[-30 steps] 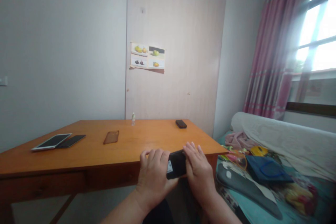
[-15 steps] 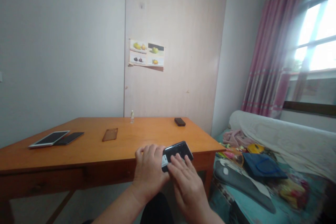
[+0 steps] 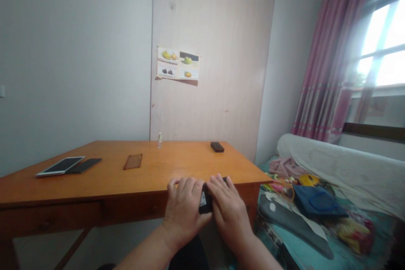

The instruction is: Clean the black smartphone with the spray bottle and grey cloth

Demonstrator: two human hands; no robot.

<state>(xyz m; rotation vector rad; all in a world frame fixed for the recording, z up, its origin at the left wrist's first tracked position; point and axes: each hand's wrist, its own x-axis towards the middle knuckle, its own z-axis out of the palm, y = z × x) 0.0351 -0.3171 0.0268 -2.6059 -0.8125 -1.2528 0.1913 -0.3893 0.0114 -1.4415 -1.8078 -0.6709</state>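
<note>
Head view: left hand [image 3: 183, 203] is gripping the black device [image 3: 206, 206], seemingly steadying it beneath the flattened right hand [image 3: 228, 207].

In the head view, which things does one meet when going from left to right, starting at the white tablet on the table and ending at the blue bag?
White tablet, dark flat device, brown phone case, small bottle, left hand, black phone, right hand, blue bag.
</note>
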